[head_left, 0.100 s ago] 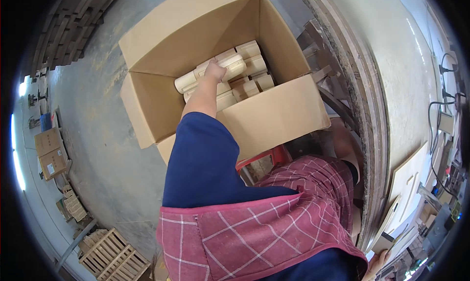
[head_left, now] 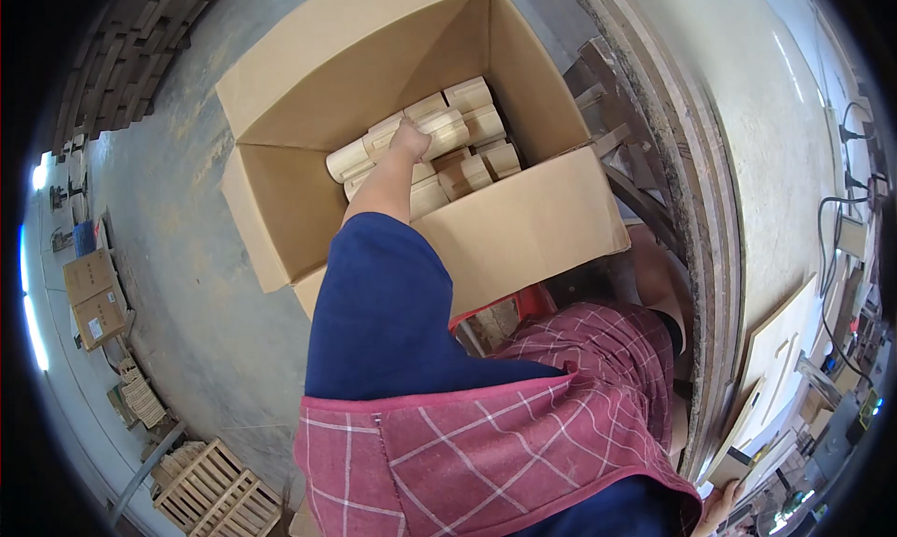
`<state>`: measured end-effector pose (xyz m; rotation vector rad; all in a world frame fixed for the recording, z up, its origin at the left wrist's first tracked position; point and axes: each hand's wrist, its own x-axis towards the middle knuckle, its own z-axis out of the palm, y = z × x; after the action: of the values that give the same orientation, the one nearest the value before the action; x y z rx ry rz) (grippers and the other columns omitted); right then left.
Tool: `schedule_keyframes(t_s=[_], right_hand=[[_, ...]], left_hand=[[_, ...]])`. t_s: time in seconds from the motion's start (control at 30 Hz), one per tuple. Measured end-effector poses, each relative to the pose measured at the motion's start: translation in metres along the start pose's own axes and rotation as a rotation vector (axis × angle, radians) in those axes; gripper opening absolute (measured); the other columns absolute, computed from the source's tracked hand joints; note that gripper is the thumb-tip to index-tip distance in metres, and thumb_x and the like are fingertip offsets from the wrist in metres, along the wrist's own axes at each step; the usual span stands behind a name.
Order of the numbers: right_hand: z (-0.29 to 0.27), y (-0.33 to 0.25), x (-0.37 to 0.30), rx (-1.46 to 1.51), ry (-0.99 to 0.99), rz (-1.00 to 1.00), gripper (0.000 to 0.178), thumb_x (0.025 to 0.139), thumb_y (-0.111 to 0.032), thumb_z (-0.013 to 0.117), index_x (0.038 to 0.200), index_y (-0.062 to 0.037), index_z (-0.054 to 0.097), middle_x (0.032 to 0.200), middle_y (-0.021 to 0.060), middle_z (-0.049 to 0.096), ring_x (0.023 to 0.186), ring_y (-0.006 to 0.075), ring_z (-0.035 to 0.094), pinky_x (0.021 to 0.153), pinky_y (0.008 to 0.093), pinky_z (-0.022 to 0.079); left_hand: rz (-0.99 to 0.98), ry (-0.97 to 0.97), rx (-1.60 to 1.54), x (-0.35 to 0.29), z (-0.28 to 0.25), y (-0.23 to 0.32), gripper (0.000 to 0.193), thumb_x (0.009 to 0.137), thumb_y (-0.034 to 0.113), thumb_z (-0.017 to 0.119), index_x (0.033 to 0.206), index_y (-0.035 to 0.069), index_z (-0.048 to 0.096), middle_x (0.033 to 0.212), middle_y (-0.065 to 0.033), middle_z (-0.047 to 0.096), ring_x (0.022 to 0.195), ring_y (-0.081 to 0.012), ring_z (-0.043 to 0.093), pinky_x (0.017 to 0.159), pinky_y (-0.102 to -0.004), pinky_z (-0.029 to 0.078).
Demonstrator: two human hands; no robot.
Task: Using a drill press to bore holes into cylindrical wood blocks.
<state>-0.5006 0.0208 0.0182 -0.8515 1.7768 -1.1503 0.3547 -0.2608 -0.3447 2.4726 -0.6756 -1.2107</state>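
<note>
Deep inside an open cardboard box [head_left: 523,238], my left hand [head_left: 409,143] is closed on a pale wooden block [head_left: 447,130] with a rounded top. That block lies over several similar wooden blocks [head_left: 464,175], stacked in rows on the box bottom. My forearm and fingers cover part of the stack. Far off at the lower right, only part of my right hand [head_left: 718,507] shows, its fingers bent at the edge of a pale flat piece [head_left: 761,467] on the workbench. What those fingers hold, if anything, I cannot make out.
Under the box's near side is a red stool [head_left: 534,300]. A thick-edged worktable [head_left: 705,210] runs along the right, with pale boards [head_left: 775,350] and cables on it. At the lower left lies a slatted wooden crate [head_left: 220,490]; closed cartons [head_left: 96,299] stand by the left wall.
The box and stool appear slightly farther left as the view shifts. My left hand stays closed on the same wooden block.
</note>
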Motion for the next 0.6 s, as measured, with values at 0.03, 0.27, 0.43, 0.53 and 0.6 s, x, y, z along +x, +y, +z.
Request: schedule_keyframes(t_s=[0.03, 0.27, 0.43, 0.53, 0.6], right_hand=[[-0.002, 0.000, -0.003, -0.001, 0.033, 0.008, 0.030, 0.089, -0.015, 0.049, 0.116, -0.0038, 0.045, 0.109, 0.0078, 0.054, 0.098, 0.0165, 0.051, 0.089, 0.0323, 0.040], [0.043, -0.027, -0.013, -0.012, 0.074, 0.084, 0.037, 0.087, -0.014, 0.052, 0.120, -0.0040, 0.042, 0.111, 0.0078, 0.053, 0.102, 0.0184, 0.050, 0.090, 0.0340, 0.039], [0.135, -0.049, -0.023, -0.124, 0.283, 0.062, 0.026, 0.085, -0.020, 0.054, 0.101, 0.0007, 0.052, 0.099, 0.0144, 0.056, 0.087, 0.0276, 0.052, 0.076, 0.0381, 0.043], [0.078, -0.039, -0.019, -0.082, 0.181, 0.061, 0.028, 0.086, -0.019, 0.054, 0.107, -0.0006, 0.049, 0.103, 0.0129, 0.055, 0.091, 0.0254, 0.052, 0.079, 0.0369, 0.042], [0.054, -0.029, -0.007, -0.033, 0.016, 0.107, 0.041, 0.086, -0.018, 0.053, 0.122, -0.0043, 0.040, 0.115, 0.0089, 0.052, 0.104, 0.0194, 0.050, 0.089, 0.0339, 0.040]], left_hand=[[0.039, 0.024, 0.033, 0.003, 0.006, -0.001, 0.062, 0.075, 0.015, 0.055, 0.128, 0.000, 0.027, 0.099, -0.0199, 0.058, 0.062, -0.0253, 0.062, 0.052, -0.0317, 0.050], [0.108, -0.034, 0.047, 0.040, 0.045, -0.038, 0.058, 0.074, 0.016, 0.057, 0.123, -0.001, 0.031, 0.099, -0.0224, 0.058, 0.072, -0.0292, 0.062, 0.062, -0.0339, 0.050], [0.462, -0.044, 0.965, 0.042, 0.060, -0.040, 0.043, 0.082, 0.017, 0.045, 0.123, 0.006, 0.038, 0.107, -0.0227, 0.054, 0.089, -0.0348, 0.057, 0.075, -0.0413, 0.048], [0.104, -0.151, 0.813, 0.039, 0.062, -0.035, 0.036, 0.078, 0.012, 0.048, 0.113, 0.002, 0.052, 0.129, -0.0204, 0.038, 0.112, -0.0287, 0.046, 0.087, -0.0393, 0.042], [0.134, -0.223, 0.869, 0.068, 0.068, -0.071, 0.033, 0.079, 0.013, 0.048, 0.109, 0.003, 0.056, 0.126, -0.0189, 0.042, 0.111, -0.0289, 0.047, 0.087, -0.0387, 0.043]])
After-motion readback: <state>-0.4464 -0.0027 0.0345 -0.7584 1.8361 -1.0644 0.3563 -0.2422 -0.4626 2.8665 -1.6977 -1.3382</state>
